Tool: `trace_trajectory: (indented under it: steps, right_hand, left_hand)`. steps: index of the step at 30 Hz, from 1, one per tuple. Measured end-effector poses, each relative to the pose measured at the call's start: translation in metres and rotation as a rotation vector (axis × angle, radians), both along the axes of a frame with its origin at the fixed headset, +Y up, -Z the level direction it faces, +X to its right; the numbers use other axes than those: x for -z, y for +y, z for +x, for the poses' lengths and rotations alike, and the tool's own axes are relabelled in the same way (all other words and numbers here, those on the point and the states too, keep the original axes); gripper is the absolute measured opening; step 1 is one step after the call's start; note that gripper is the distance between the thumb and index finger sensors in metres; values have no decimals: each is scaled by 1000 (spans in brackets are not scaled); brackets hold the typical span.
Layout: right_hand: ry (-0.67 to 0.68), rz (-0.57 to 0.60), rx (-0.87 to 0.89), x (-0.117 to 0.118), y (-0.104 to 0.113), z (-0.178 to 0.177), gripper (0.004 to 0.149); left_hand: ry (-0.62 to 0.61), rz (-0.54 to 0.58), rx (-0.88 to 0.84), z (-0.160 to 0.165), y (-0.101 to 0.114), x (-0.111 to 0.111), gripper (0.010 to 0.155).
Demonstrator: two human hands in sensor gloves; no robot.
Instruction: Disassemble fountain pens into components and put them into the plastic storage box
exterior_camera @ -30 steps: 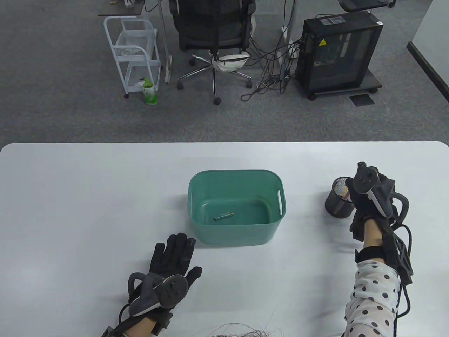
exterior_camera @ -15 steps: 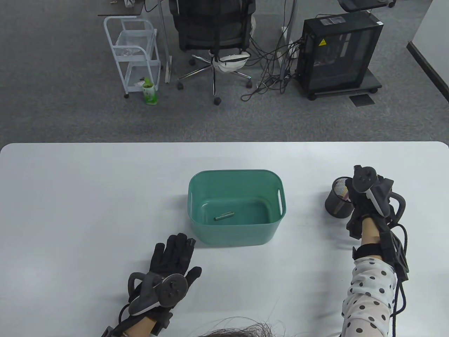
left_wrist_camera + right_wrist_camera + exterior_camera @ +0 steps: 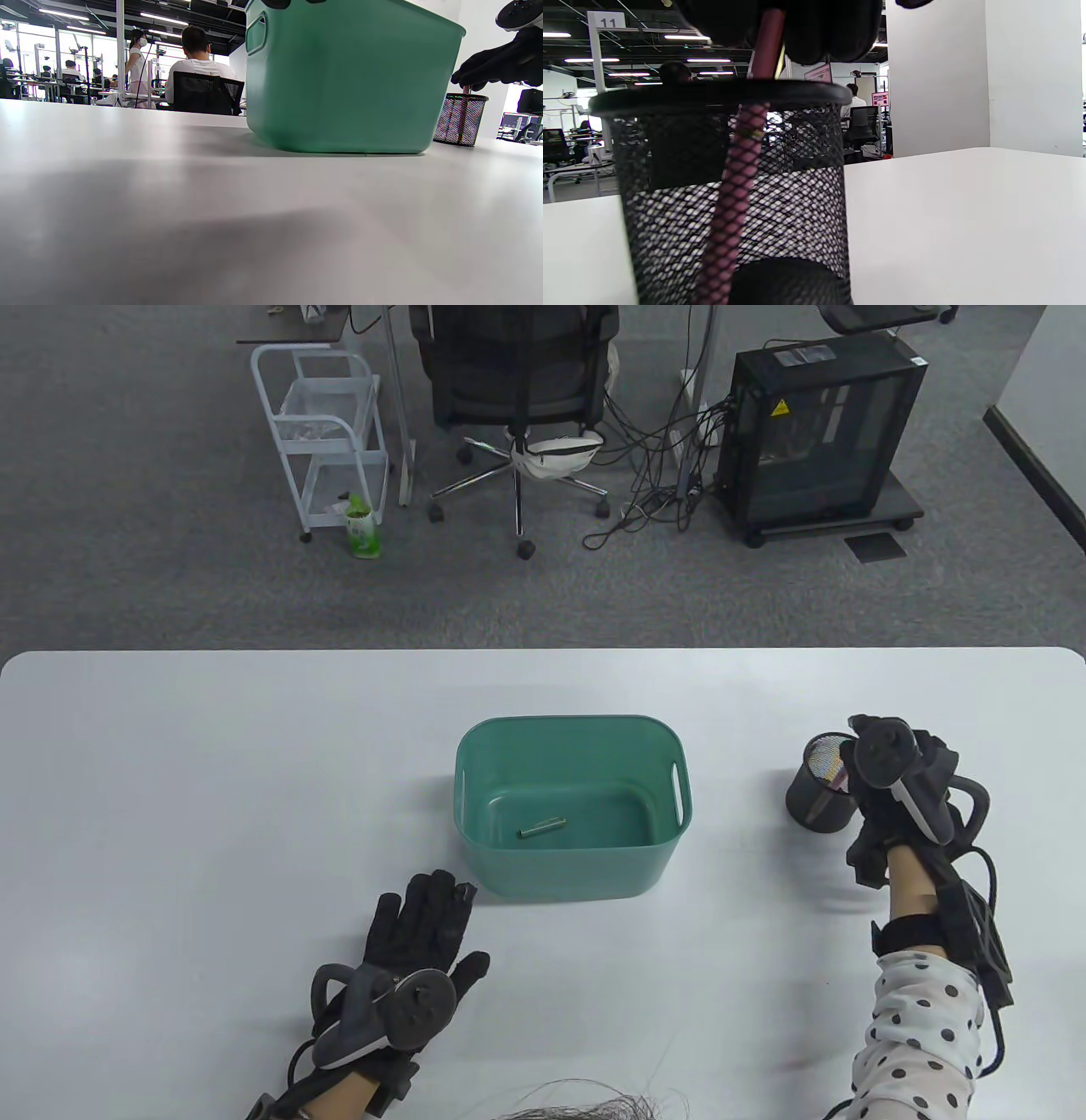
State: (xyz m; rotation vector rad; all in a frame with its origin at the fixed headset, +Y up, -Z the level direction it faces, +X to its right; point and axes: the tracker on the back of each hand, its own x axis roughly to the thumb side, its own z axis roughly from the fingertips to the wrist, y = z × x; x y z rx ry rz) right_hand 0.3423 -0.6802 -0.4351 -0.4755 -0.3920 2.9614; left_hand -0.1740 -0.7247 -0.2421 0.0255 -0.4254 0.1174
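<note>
Grey carpet lies behind one white table (image 3: 212, 780), which carries one storage box and one pen holder. Beyond the table stand, from the left, one white wire trolley (image 3: 322, 432) with a green bottle (image 3: 362, 527) at its foot, one black office chair (image 3: 515, 381), and one black computer tower (image 3: 819, 432) with a tangle of cables beside it.

Nearest the left, the left hand (image 3: 416, 937) lies flat on the table, palm down, its grip wide and holding nothing; the fingertips reach close to the near left corner of the box, and I cannot tell whether they touch it. One tracker sits on the back of the hand.

At the middle stands the teal plastic storage box (image 3: 475, 780), with one small greenish pen part (image 3: 542, 827) lying on its floor. From the left wrist view the box wall (image 3: 348, 80) fills the middle and hides its contents.

To the right, well apart from the box, stands the black mesh pen holder (image 3: 806, 802). The right hand (image 3: 882, 806) hangs over its rim, its grip narrow, with the fingers (image 3: 835, 29) pinching the top of one dark red fountain pen (image 3: 734, 182) that stands tilted inside the holder. The hand covers part of the holder's mouth in the table view, so what else lies inside cannot be counted. A polka-dot sleeve (image 3: 916, 1035) covers the right forearm.
</note>
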Motion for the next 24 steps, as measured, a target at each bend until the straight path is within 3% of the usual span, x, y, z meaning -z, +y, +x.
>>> trace_trajectory:
  steps: [11,19,24]
  right_hand:
    - [83,6,-13,-16,9,-4,35]
    - [71,128,-63,-32,17,-6,35]
    - [75,237,-44,-51,42,-3,35]
  left_hand:
    - [-10,13,2,1,-1,-1,74]
    - [-20,32,0,2,-1,-2,74]
    - [-28,42,-2,3,-2,-3,74]
